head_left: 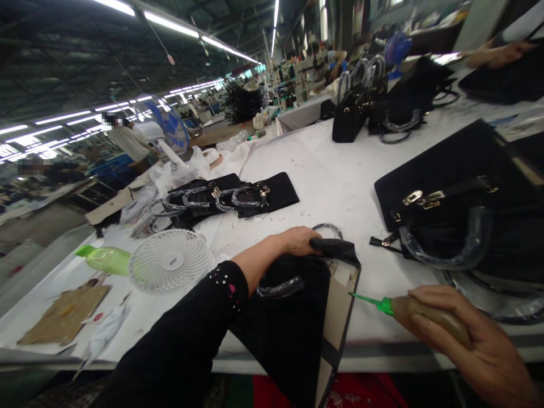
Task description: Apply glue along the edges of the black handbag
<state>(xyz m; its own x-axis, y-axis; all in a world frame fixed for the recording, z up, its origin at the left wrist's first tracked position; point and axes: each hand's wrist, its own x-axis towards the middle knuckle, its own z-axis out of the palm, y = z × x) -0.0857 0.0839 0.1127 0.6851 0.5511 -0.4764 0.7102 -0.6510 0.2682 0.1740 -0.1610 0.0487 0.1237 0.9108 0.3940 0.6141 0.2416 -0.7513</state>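
A black handbag (289, 317) lies on the white table in front of me, one edge hanging over the front. Its side is open, showing beige board under the black cover. My left hand (301, 241) is closed on the bag's far edge, beside a folded black flap (338, 249); its fingertips are partly hidden. In my right hand (471, 334) I grip an awl (429, 318) by its brown handle. Its thin green tip points left, close to the exposed board and apparently not touching it. A plastic-wrapped handle (280, 288) lies on the bag near my left wrist.
More black handbags (442, 187) with wrapped handles lie at right, others (272, 195) at far left. A white fan (170, 260), a green bottle (106, 259) and brown cardboard (66, 314) are on the left. A co-worker's hand (505, 54) touches a bag at top right.
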